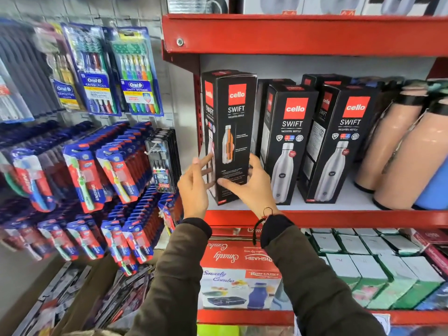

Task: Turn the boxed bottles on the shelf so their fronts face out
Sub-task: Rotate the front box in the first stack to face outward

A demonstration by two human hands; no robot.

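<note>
Three tall black bottle boxes stand on the white shelf board (344, 197) between red shelf edges. The leftmost box (230, 132) shows a side panel with a cutaway bottle drawing and stands at an angle. My right hand (249, 185) grips its lower right part, thumb across the panel. My left hand (196, 183) touches its lower left edge with fingers spread. The middle box (288, 144) and the right box (339, 144) show their steel-bottle fronts. More black boxes stand behind them.
Peach-coloured bottles (400, 151) lean at the shelf's right end beside a blue one. Toothbrush packs (101, 69) hang on the left wall panel. The shelf below holds a red combo box (240, 270) and several small green-and-white boxes.
</note>
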